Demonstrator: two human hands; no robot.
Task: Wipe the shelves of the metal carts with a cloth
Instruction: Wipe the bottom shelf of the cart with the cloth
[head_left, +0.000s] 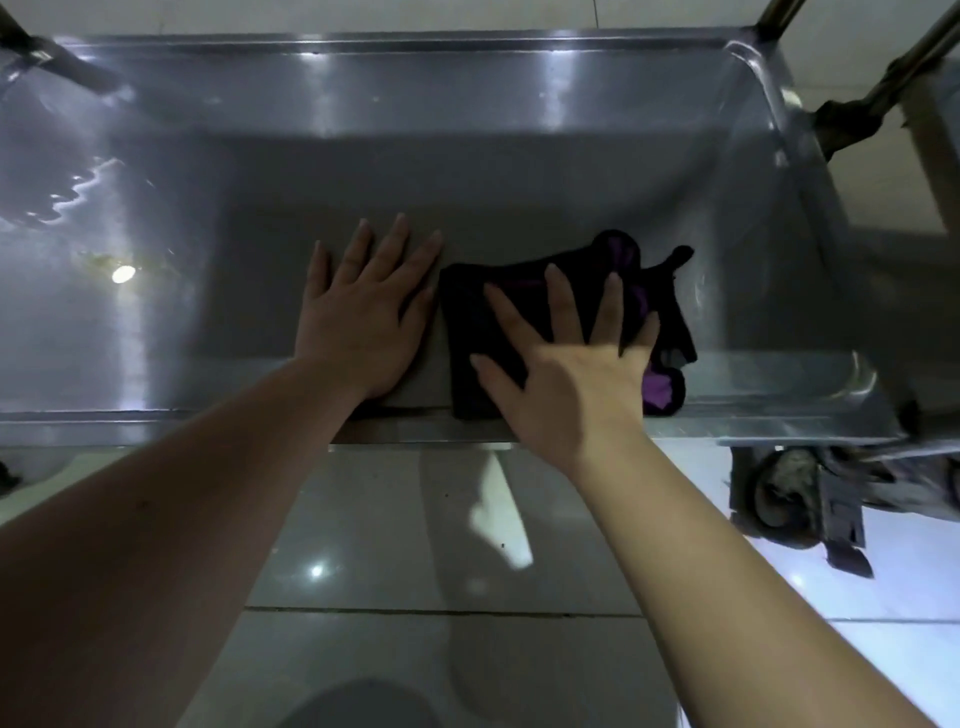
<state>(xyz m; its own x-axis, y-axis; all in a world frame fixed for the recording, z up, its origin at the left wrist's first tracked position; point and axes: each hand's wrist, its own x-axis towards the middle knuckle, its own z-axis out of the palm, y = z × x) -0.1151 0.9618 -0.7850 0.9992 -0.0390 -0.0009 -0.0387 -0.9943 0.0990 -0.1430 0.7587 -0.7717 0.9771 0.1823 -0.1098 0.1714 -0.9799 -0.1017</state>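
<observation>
Cloth (467, 338) lies by the front edge of the shelf (467, 171), under my right hand (576, 374), fingers straight and spread. My left hand (363, 322) rests flat just beside it. I think I should press evenly and sweep toward the far corners.

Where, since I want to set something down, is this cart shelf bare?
Bare: the shelf left of the left hand, and the wide far strip beyond both hands. Crowded: near middle, where the left hand lies flat beside the cloth under the right hand.
</observation>
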